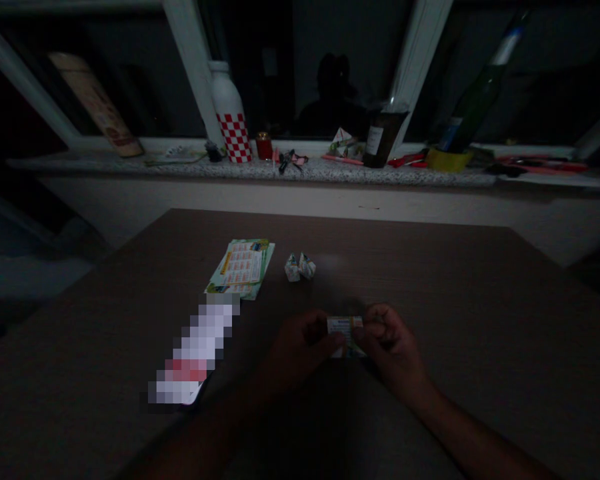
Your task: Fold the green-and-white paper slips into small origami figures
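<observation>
Small printed paper (346, 325) sits over the table (455, 267), its left side pinched thumb-on-top by the left hand (300, 345), its right by the right hand (394, 347); judged light, pliable, easily creased, so best held lightly at opposite edges.

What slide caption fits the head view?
Left hand and right hand hold printed paper over a table; leaflets lie beyond.
</observation>
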{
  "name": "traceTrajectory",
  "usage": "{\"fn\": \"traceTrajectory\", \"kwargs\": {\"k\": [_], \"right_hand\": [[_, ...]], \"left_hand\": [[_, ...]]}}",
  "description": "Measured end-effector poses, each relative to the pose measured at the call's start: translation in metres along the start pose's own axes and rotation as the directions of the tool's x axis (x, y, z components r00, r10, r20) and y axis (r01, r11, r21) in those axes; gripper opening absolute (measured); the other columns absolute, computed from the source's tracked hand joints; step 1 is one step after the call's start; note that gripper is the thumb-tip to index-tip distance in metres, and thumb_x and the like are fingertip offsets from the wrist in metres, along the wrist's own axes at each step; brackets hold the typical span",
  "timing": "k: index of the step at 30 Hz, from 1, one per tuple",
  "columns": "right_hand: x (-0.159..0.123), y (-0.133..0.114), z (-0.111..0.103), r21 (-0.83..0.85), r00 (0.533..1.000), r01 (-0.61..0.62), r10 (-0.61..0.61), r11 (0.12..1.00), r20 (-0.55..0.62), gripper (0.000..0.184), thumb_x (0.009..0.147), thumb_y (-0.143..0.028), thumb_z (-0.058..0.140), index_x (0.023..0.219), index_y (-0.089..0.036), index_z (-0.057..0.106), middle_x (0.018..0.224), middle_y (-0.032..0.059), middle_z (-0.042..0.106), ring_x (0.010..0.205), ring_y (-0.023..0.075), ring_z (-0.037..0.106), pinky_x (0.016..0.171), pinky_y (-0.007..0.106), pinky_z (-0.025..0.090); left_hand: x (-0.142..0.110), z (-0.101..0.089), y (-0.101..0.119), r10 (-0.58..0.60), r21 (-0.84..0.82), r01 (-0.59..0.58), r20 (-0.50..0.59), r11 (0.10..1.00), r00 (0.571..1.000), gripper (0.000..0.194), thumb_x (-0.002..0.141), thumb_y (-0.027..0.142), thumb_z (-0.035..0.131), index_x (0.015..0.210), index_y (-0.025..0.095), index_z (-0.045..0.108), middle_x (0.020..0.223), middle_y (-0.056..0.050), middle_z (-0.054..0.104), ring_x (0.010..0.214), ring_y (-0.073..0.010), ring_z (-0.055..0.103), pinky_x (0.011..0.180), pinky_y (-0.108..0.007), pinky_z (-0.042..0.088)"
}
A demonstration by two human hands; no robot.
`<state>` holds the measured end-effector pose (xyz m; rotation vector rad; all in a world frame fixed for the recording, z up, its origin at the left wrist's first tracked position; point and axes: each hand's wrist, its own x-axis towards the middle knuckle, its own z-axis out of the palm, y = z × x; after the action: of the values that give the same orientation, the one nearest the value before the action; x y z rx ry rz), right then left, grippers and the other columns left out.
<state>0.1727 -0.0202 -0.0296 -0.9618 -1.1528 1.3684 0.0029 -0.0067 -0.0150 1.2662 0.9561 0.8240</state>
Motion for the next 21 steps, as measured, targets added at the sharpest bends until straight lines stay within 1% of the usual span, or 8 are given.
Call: {"fn": "traceTrajectory", "kwargs": {"k": [2,5,7,8,10,15,18,21], "right_hand": [[-0.001,0.001,-0.001,-0.023,1.0,-0.002,0.001,1.0,-0.019,0.024,0.082,-0.036,0.065,0.082,-0.022,0.046,0.052,-0.0081,0.053,0.045,0.0066,0.043,0.046,0.017,0.033],[-0.001,0.002,-0.007,-0.055,0.999,0.02,-0.022,0.998,-0.029,0.017,0.083,-0.035,0.063,0.089,-0.022,0.054,0.063,-0.0034,0.063,0.052,0.0089,0.052,0.051,0.019,0.04],[0.0,0.003,-0.011,-0.059,0.996,0.083,-0.085,0.995,-0.033,0.015,0.084,-0.034,0.062,0.093,-0.023,0.06,0.076,-0.0006,0.068,0.067,0.0116,0.06,0.061,0.021,0.046],[0.001,0.002,-0.013,-0.062,0.995,0.098,-0.099,0.993,-0.006,0.017,0.085,-0.034,0.061,0.098,-0.023,0.061,0.08,0.0005,0.069,0.073,0.0132,0.063,0.067,0.023,0.048],[0.002,0.002,-0.017,-0.071,0.993,0.114,-0.112,0.991,0.035,0.02,0.086,-0.036,0.06,0.102,-0.024,0.063,0.084,0.0021,0.071,0.076,0.0153,0.065,0.07,0.025,0.05],[-0.001,-0.004,-0.017,-0.162,0.986,0.127,-0.107,0.979,0.125,0.02,0.084,-0.035,0.063,0.099,-0.023,0.068,0.089,0.005,0.073,0.079,0.0172,0.068,0.066,0.024,0.052],[-0.003,-0.007,-0.014,-0.204,0.986,0.128,-0.102,0.971,0.133,0.022,0.083,-0.034,0.064,0.101,-0.023,0.069,0.089,0.0057,0.074,0.075,0.0174,0.068,0.063,0.024,0.053],[-0.003,-0.008,-0.014,-0.252,0.986,0.149,-0.123,0.956,0.114,0.019,0.081,-0.034,0.066,0.094,-0.022,0.072,0.085,0.0061,0.074,0.073,0.0183,0.069,0.063,0.026,0.054]], "left_hand": [[0.0,0.001,0.0,-0.009,-0.045,0.01,0.013,0.999,1.0,0.025,0.077,0.031,0.068,0.093,0.014,0.058,0.075,-0.002,0.065,0.062,-0.0112,0.058,0.058,-0.022,0.046],[0.001,-0.002,0.001,0.01,-0.131,-0.014,-0.025,0.991,1.0,0.039,0.075,0.029,0.07,0.108,0.016,0.052,0.071,0.0,0.065,0.055,-0.0111,0.058,0.054,-0.023,0.047],[0.002,-0.007,0.002,0.02,-0.196,-0.027,-0.041,0.98,0.999,0.048,0.075,0.029,0.071,0.115,0.018,0.046,0.068,0.002,0.063,0.051,-0.0104,0.056,0.05,-0.023,0.047],[0.003,-0.009,0.003,0.023,-0.218,-0.03,-0.031,0.976,0.999,0.049,0.075,0.029,0.071,0.116,0.019,0.045,0.067,0.003,0.063,0.048,-0.0097,0.055,0.048,-0.022,0.046],[0.003,-0.013,0.004,0.027,-0.244,-0.025,0.007,0.97,1.0,0.045,0.075,0.03,0.071,0.113,0.019,0.048,0.066,0.003,0.062,0.045,-0.0083,0.053,0.045,-0.02,0.044],[0.002,-0.012,0.003,0.01,-0.271,0.006,0.057,0.962,0.998,0.034,0.075,0.031,0.07,0.102,0.017,0.054,0.063,0.004,0.06,0.043,-0.0059,0.05,0.043,-0.017,0.04],[0.001,-0.009,0.001,0.001,-0.293,0.005,0.023,0.956,1.0,0.033,0.075,0.033,0.07,0.1,0.017,0.055,0.063,0.004,0.06,0.043,-0.0053,0.048,0.042,-0.017,0.038],[0.001,-0.007,-0.001,0.008,-0.319,-0.011,-0.008,0.948,1.0,0.033,0.075,0.034,0.071,0.099,0.017,0.057,0.067,0.003,0.06,0.046,-0.0062,0.049,0.043,-0.017,0.039]]}}
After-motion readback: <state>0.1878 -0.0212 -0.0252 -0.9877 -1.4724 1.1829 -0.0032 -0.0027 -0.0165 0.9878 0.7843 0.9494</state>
